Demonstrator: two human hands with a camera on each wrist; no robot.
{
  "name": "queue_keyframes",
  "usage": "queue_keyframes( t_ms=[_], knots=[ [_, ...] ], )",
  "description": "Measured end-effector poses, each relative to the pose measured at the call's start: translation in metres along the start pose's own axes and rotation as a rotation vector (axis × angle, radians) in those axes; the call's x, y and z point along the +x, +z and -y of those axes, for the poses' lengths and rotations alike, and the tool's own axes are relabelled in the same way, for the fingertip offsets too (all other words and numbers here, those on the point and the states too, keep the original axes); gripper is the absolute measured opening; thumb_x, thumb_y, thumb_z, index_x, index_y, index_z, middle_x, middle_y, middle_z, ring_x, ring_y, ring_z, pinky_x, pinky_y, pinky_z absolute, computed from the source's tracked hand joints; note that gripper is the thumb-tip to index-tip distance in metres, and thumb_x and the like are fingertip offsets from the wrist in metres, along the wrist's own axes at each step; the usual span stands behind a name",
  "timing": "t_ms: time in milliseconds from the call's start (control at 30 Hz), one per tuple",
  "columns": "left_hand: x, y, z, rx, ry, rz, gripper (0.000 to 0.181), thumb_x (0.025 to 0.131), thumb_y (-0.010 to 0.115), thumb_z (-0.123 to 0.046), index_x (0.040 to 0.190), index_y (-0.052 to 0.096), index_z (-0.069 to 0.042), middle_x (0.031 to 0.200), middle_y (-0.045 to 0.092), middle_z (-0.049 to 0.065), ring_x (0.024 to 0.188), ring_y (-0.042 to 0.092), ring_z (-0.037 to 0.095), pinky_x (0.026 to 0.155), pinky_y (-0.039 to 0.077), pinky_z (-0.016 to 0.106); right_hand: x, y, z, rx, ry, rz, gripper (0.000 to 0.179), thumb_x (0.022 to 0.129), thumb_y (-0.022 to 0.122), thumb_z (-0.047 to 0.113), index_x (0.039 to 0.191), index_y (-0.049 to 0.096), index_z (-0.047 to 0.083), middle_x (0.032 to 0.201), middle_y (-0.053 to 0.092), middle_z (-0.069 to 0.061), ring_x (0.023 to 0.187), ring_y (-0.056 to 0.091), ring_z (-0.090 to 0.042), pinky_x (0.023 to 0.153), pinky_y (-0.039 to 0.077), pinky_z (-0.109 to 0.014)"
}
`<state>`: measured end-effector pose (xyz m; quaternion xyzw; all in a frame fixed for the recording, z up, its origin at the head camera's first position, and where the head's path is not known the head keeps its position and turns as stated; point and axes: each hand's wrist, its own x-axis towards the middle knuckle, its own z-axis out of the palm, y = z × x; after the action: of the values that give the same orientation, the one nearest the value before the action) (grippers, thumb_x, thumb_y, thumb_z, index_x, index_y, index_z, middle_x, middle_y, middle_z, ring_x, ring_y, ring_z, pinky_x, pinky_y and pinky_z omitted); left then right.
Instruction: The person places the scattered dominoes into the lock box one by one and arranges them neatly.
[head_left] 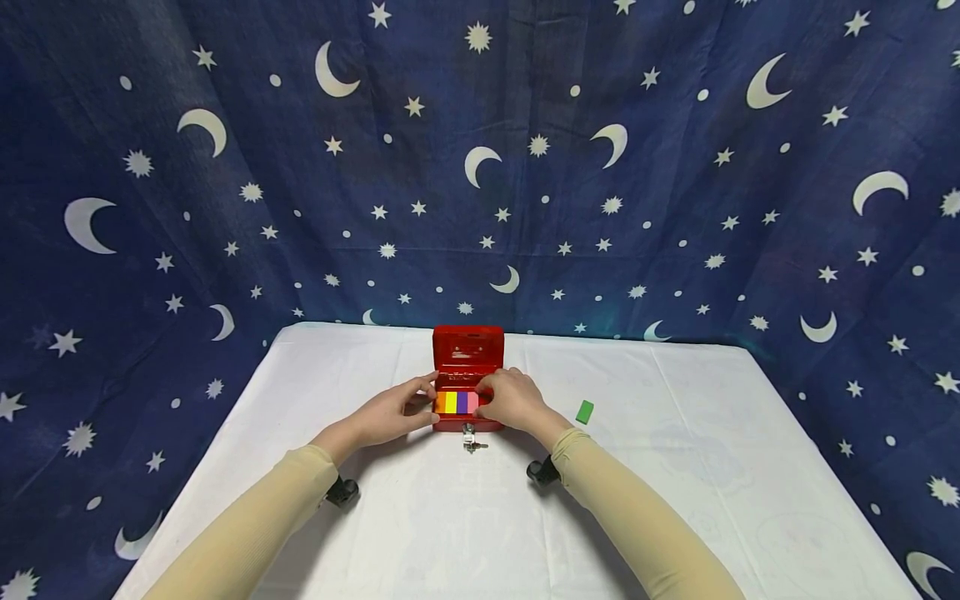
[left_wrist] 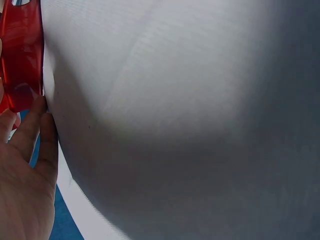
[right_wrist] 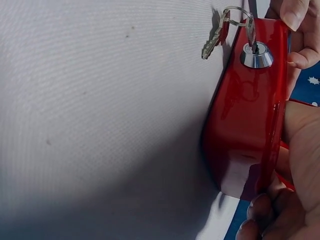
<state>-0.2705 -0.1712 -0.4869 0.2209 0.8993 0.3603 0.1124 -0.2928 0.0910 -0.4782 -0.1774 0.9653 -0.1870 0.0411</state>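
A red metal cash box (head_left: 450,425) stands on the table, its lid (head_left: 468,346) raised at the back. Inside, an orange block (head_left: 440,403), a yellow block (head_left: 451,403), a purple block (head_left: 462,403) and a pink block (head_left: 472,403) form a row. My left hand (head_left: 390,414) holds the box's left side, thumb at the front corner and fingers toward the back. My right hand (head_left: 517,398) reaches over the right wall and pinches the pink block at the row's right end. In the right wrist view, its other fingers (right_wrist: 261,206) hang beside the box's outer wall.
A green block (head_left: 585,412) lies on the white tablecloth (head_left: 660,500), right of my right hand. From the lock (right_wrist: 257,57) on the box's front hangs a ring with keys (right_wrist: 215,42). Behind the table hangs a dark blue curtain (head_left: 450,75) with moons and stars.
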Motion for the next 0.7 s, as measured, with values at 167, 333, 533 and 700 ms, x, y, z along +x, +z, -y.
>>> queue_keyframes(
  t_ms=[167, 333, 533, 700],
  knots=[
    [0.001, 0.000, 0.001, 0.003, 0.004, 0.002, 0.035, 0.095, 0.072, -0.045, 0.118, 0.058, -0.024, 0.164, 0.032, -0.011, 0.136, 0.053, 0.019, 0.115, 0.037, 0.051, -0.001, -0.004, -0.001, 0.032, -0.025, -0.017, 0.041, 0.081, 0.086, 0.036, 0.115, 0.077, 0.015, 0.101, 0.072, 0.003, 0.093, 0.053, -0.019, 0.085, 0.047, -0.038],
    [0.002, 0.001, 0.002, 0.007, -0.006, 0.005, 0.036, 0.094, 0.072, -0.047, 0.119, 0.058, -0.025, 0.164, 0.031, -0.015, 0.136, 0.052, 0.017, 0.115, 0.037, 0.050, -0.006, -0.012, -0.002, 0.063, -0.027, -0.050, 0.040, 0.082, 0.084, 0.037, 0.116, 0.077, 0.016, 0.096, 0.070, 0.003, 0.090, 0.051, -0.019, 0.079, 0.046, -0.037],
    [0.002, 0.001, 0.002, 0.001, -0.006, 0.009, 0.037, 0.094, 0.072, -0.047, 0.119, 0.058, -0.025, 0.164, 0.031, -0.014, 0.135, 0.054, 0.017, 0.115, 0.037, 0.049, -0.015, -0.023, -0.009, 0.076, -0.031, -0.084, 0.043, 0.083, 0.084, 0.037, 0.120, 0.076, 0.017, 0.090, 0.065, 0.004, 0.090, 0.051, -0.018, 0.080, 0.047, -0.038],
    [0.001, 0.000, 0.000, 0.008, -0.005, 0.006, 0.038, 0.093, 0.072, -0.048, 0.119, 0.058, -0.024, 0.165, 0.032, -0.011, 0.135, 0.054, 0.019, 0.114, 0.038, 0.050, -0.024, -0.032, -0.018, 0.076, -0.053, -0.125, 0.042, 0.085, 0.082, 0.038, 0.121, 0.075, 0.017, 0.080, 0.055, 0.006, 0.083, 0.048, -0.018, 0.071, 0.042, -0.034]
  ],
)
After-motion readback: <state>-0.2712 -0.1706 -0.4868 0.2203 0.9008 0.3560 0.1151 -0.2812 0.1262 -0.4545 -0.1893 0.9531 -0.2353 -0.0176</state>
